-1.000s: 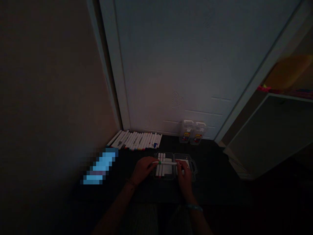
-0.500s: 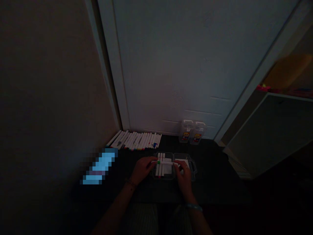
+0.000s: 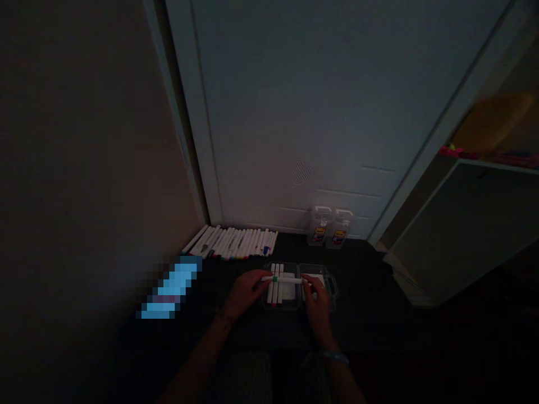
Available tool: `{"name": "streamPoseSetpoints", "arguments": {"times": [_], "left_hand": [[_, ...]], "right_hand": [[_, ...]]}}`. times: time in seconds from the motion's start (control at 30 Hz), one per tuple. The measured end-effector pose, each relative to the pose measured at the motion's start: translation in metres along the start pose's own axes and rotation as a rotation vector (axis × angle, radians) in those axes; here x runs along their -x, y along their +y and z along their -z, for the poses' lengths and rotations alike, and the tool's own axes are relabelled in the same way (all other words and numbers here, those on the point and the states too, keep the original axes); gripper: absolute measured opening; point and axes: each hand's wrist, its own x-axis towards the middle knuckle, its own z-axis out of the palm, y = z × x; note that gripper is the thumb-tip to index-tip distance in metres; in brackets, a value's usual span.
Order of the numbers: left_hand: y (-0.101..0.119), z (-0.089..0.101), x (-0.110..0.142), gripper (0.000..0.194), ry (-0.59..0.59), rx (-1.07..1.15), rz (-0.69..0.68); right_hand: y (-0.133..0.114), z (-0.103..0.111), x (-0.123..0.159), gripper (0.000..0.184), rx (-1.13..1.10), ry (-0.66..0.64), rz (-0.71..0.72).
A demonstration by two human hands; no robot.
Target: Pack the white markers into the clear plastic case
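Note:
The room is very dim. I hold a white marker (image 3: 287, 279) with a green band crosswise over an open clear plastic case (image 3: 332, 287) on the dark floor. My left hand (image 3: 245, 293) pinches the marker's left end and my right hand (image 3: 316, 302) pinches its right end. Three white markers (image 3: 275, 289) lie side by side in the left half of the case, under the held one.
A row of several white markers (image 3: 234, 242) lies on the floor by the white door (image 3: 295, 112). Two small clear boxes (image 3: 328, 226) stand against the door. A blurred blue patch (image 3: 170, 287) lies to the left. A white cabinet (image 3: 463, 224) stands at the right.
Both hands keep the marker over the case; the view has shifted slightly, otherwise nothing visibly moved.

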Motion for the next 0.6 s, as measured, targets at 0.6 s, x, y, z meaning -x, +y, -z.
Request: {"name": "streamPoseSetpoints", "arguments": {"times": [0.6], "left_hand": [[-0.0012, -0.0004, 0.0004, 0.025, -0.036, -0.017, 0.093]], "right_hand": [[-0.0026, 0.0011, 0.0011, 0.029, -0.044, -0.018, -0.097]]}}
